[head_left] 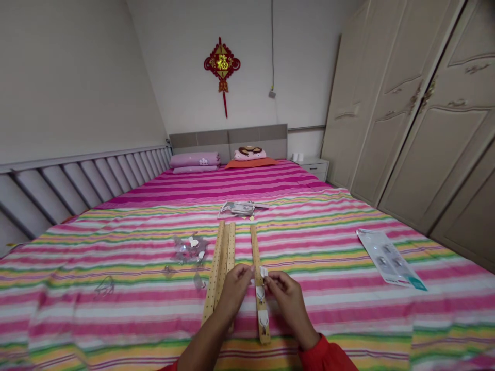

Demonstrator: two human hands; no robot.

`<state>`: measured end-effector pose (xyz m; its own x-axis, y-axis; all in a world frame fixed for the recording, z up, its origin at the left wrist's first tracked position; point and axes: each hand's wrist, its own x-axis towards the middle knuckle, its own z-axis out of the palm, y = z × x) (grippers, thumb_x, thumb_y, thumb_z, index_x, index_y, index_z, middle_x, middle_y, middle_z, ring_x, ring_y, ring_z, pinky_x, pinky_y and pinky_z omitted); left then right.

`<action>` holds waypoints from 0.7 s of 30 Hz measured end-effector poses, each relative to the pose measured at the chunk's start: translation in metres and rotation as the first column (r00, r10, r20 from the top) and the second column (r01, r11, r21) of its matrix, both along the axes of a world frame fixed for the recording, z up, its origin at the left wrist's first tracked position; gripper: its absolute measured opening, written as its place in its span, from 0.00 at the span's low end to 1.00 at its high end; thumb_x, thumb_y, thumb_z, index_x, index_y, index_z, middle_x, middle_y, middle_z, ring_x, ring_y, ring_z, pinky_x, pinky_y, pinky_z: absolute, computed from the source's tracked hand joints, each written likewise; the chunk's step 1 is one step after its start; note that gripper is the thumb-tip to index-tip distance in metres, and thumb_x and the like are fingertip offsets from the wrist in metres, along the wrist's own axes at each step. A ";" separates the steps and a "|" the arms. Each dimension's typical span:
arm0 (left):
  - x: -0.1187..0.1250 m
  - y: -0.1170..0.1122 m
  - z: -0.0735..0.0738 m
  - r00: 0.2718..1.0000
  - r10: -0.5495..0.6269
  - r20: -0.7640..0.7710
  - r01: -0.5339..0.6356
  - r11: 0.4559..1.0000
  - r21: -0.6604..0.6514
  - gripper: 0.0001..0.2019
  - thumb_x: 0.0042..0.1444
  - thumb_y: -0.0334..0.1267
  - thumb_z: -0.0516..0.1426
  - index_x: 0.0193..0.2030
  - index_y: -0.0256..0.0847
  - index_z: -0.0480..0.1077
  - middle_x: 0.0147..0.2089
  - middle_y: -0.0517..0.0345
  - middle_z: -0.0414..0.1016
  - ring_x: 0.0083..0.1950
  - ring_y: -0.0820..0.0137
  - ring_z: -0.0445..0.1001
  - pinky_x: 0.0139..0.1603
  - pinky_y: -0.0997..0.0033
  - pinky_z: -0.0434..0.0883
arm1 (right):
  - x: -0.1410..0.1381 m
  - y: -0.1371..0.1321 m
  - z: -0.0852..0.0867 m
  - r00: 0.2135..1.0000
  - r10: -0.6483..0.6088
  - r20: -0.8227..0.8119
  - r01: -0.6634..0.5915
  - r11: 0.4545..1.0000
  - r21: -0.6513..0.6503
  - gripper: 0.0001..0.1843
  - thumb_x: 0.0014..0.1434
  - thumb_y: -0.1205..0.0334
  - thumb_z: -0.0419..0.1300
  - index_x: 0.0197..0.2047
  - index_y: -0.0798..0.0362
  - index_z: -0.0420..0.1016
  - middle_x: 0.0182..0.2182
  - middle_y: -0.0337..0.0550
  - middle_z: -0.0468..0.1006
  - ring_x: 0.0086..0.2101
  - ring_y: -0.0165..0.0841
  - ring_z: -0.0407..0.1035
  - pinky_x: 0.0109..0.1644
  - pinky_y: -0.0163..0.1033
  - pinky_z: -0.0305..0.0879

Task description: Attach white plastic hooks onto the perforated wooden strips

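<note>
A narrow wooden strip [255,247] with a row of small holes lies lengthwise on the striped bed cover. Two white-backed metal hooks, a lower hook [263,320] and a middle hook [260,294], sit on its near part. Above them, at the strip's right edge, is another white-backed hook [263,271], pinched by the fingers of my right hand [288,296]. My left hand [236,288] is closed in a pinch just left of the strip; what its fingertips hold, if anything, is too small to make out. More perforated wooden strips [214,273] lie beneath and beside my left forearm.
Left of the strips lie clear plastic bits with white pieces [189,248] and a small clear wrapper [105,286]. A blister pack of hooks [390,260] rests at right. Further back is a plastic packet [240,208]. A headboard [255,136] and wardrobe [421,129] stand beyond.
</note>
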<state>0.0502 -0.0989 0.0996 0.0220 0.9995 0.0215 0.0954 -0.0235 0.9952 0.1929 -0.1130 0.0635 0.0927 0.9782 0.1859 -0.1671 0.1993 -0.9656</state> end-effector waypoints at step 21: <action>0.012 0.047 -0.061 0.986 0.163 0.025 -0.151 0.954 -0.258 0.03 0.40 0.33 0.59 0.23 0.38 0.68 0.15 0.66 0.66 0.18 0.76 0.63 0.24 0.76 0.61 | -0.009 0.049 -0.035 0.992 0.007 -0.124 -0.046 0.947 -0.317 0.15 0.40 0.55 0.68 0.15 0.55 0.69 0.07 0.33 0.66 0.10 0.23 0.55 0.14 0.29 0.47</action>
